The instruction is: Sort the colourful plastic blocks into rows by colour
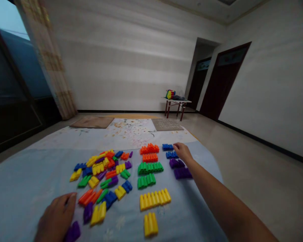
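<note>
My right hand [182, 151] reaches to the far right, its fingers pinched at the right end of a short blue row of toy building pieces [168, 147]. The fingertips hide part of whatever they grip. Below it are a second blue row [171, 155] and two purple rows [176, 163]; my forearm passes over the lower purple row's right end. My left hand [56, 216] rests at the near left, slightly blurred, fingers loosely bent with a gap by the thumb. It lies beside orange pieces [87, 197] and a purple piece [73, 232], apparently holding nothing.
A mixed pile of coloured pieces [101, 168] lies left of centre. Orange rows [150, 157], green rows [146, 181] and yellow rows [155, 199] line the middle. A light blue cloth [40, 174] covers the table. Two mats [166, 124] lie at the far edge.
</note>
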The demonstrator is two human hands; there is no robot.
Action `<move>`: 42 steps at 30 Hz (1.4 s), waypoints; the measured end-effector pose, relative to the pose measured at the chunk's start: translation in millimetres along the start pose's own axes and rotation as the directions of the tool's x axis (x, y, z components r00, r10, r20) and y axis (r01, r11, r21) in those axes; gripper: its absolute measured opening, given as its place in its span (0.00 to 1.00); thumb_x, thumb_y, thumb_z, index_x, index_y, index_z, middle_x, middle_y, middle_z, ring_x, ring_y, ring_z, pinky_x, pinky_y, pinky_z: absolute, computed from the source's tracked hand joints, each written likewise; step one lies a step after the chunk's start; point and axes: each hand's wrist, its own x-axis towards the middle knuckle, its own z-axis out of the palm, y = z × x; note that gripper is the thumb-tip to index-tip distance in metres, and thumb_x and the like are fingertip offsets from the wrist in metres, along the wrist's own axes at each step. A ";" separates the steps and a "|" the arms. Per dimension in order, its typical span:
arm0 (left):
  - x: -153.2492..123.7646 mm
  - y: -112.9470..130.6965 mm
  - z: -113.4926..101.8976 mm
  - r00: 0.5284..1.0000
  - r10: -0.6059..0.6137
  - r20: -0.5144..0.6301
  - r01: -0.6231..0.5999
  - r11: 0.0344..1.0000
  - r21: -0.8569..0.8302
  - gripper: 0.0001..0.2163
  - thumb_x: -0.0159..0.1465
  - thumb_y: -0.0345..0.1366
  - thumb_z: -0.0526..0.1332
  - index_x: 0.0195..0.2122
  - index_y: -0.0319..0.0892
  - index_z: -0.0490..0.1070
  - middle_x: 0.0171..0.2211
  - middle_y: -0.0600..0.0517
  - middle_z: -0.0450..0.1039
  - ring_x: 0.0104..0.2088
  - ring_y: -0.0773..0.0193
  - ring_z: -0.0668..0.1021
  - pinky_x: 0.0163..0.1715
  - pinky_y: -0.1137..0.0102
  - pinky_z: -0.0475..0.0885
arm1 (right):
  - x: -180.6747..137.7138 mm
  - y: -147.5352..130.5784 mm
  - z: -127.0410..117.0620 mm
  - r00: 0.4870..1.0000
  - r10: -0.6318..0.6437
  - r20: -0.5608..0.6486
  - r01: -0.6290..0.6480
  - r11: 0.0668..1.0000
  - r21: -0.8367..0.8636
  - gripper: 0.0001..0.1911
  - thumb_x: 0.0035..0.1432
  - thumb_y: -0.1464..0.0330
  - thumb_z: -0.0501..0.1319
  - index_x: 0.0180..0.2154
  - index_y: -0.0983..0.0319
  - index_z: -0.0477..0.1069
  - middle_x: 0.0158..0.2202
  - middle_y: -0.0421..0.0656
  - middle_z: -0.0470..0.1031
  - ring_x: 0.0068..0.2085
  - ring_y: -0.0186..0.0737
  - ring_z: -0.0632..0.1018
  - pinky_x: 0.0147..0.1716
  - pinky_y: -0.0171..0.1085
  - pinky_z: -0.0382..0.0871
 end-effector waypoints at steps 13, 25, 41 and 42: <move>-12.9 34.8 -27.0 0.993 -0.093 0.068 0.094 0.996 -0.005 0.22 0.62 0.43 0.41 0.40 0.39 0.71 0.43 0.42 0.72 0.44 0.56 0.73 0.47 0.63 0.65 | -108.4 -175.0 73.8 0.718 -0.645 0.263 0.572 0.761 0.305 0.14 0.55 0.71 0.59 0.44 0.61 0.74 0.44 0.46 0.75 0.46 0.40 0.73 0.47 0.37 0.64; -19.1 43.4 -33.4 0.995 -0.085 0.043 0.085 0.996 0.005 0.19 0.64 0.41 0.41 0.39 0.40 0.70 0.42 0.45 0.72 0.44 0.56 0.73 0.45 0.63 0.65 | -105.5 -201.9 112.6 0.791 -0.453 0.411 0.414 0.891 0.186 0.18 0.58 0.72 0.51 0.48 0.65 0.71 0.42 0.47 0.78 0.41 0.38 0.77 0.37 0.33 0.65; -24.4 48.8 -37.1 0.999 -0.044 -0.007 0.043 0.990 -0.133 0.21 0.64 0.45 0.45 0.50 0.42 0.68 0.48 0.45 0.69 0.47 0.56 0.71 0.48 0.60 0.65 | -115.8 -215.3 106.4 0.689 -0.519 0.507 0.334 0.847 0.414 0.12 0.56 0.69 0.55 0.42 0.62 0.73 0.33 0.39 0.76 0.33 0.35 0.73 0.29 0.30 0.60; -25.5 49.8 -36.9 0.999 -0.007 -0.041 0.001 0.990 -0.144 0.22 0.64 0.46 0.45 0.53 0.43 0.66 0.49 0.45 0.68 0.49 0.55 0.70 0.49 0.60 0.65 | -118.3 -216.6 108.5 0.683 -0.521 0.511 0.308 0.840 0.446 0.12 0.55 0.70 0.56 0.40 0.62 0.73 0.32 0.38 0.75 0.32 0.34 0.72 0.29 0.30 0.60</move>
